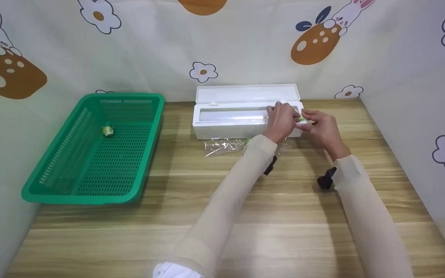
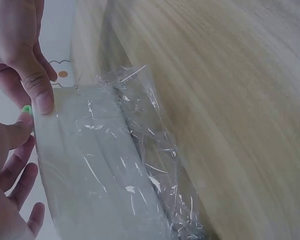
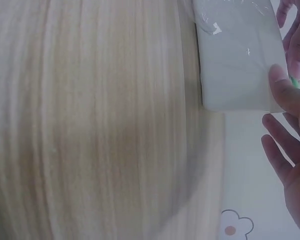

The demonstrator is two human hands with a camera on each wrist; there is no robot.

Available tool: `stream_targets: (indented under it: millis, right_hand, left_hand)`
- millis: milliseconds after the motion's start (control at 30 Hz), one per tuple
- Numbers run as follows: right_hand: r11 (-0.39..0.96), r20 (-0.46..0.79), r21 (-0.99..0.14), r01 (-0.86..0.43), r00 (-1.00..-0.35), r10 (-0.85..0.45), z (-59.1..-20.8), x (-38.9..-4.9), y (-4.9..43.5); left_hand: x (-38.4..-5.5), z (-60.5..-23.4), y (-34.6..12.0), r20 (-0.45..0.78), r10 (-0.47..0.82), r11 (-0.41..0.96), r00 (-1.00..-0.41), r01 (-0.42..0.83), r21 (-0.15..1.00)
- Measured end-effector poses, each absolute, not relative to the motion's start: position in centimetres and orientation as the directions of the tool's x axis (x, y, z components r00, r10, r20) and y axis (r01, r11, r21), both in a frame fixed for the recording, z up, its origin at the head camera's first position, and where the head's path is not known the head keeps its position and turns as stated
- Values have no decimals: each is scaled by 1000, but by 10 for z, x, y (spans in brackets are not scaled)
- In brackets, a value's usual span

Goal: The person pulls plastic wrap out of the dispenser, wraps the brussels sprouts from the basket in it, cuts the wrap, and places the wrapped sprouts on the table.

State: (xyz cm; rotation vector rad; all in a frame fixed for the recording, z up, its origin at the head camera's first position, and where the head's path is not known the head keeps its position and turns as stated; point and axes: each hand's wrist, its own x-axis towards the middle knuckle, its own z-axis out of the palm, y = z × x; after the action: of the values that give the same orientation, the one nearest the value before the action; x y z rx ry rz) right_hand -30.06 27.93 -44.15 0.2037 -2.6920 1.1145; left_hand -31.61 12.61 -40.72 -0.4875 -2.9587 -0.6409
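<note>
A white cling film box (image 1: 226, 131) stands at the back of the table with its lid (image 1: 245, 94) raised and a film roll (image 1: 230, 116) inside. Clear film (image 2: 155, 165) hangs crumpled over its front. My left hand (image 1: 281, 120) reaches over the right part of the box, its fingertips pinching a small green slider (image 2: 26, 108) at the upper edge; the other fingers are bent loosely. At the right end, my right hand (image 1: 325, 131) grips the box corner, thumb (image 3: 278, 75) against the front face. In the head view the left hand hides part of the roll.
A green plastic basket (image 1: 143, 177) stands on the left of the wooden table (image 1: 284, 231), with a small pale yellow-green item (image 1: 107, 131) inside. Patterned cloth walls (image 1: 149, 50) enclose the back and sides, close behind the box.
</note>
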Motion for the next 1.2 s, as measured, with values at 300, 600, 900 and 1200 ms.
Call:
stream_targets:
  millis: [300, 600, 900, 1200]
  right_hand:
    - [733, 276, -637, -241, -958, -75, -439, -301, 271]
    - [755, 265, -617, -223, -962, -68, -437, -299, 283]
    - [756, 283, -613, -228, -957, -60, -440, -296, 288]
    - [754, 274, -615, -231, -959, -71, -440, -295, 287]
  left_hand:
    - [-317, -404, 113, 138, 321, 886, -937, 348, 305]
    - [-317, -402, 61, 124, 321, 858, -939, 343, 382]
    - [-313, -399, -12, 104, 338, 859, -935, 352, 373]
    - [-306, -394, -96, 98, 273, 872, -957, 289, 394]
